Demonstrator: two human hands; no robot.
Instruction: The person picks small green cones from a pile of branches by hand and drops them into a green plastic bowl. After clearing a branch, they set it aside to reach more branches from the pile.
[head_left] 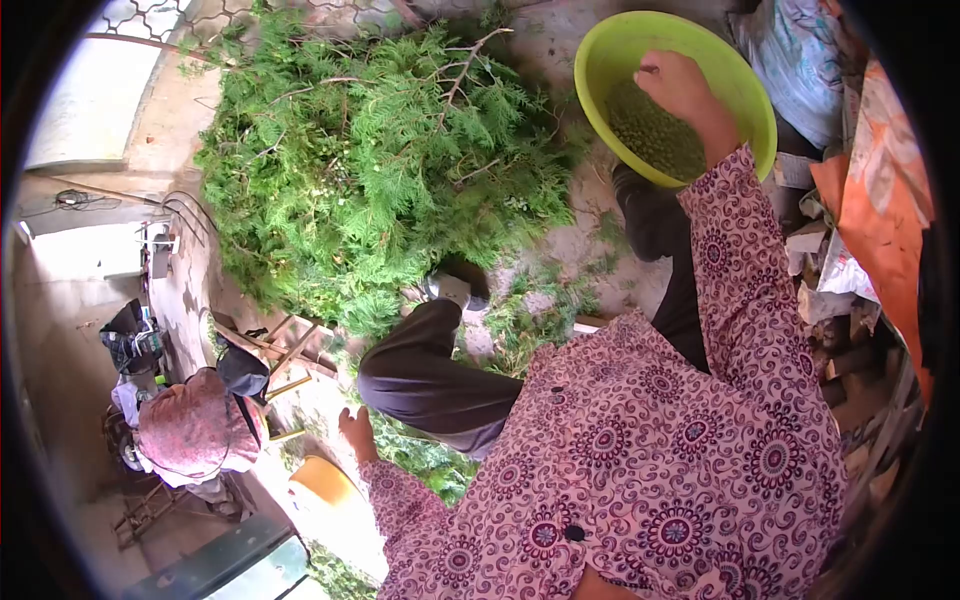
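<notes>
Green, feathery branches (390, 190) are the biggest thing by far, a springy-looking heap with crooked bare twigs (470, 65) poking out. Next up, a lime basin (640, 32), round, smooth, probably plastic, just right of the heap. Then a yellow tub (325, 478) with a curved rim, down near the left hand (355, 432).

Right hand (678, 82) is over the basin, fingers curled closed; can't tell if anything's pinched in there. For this bit I'd stay low, well inside the rim, and loosen up gently so nothing bounces out. Left hand's by the knee (395, 370), fingers half bent, can't tell if it's holding anything.

Smallest: green bits (650, 145), roundish, a pebbly layer in the basin.
</notes>
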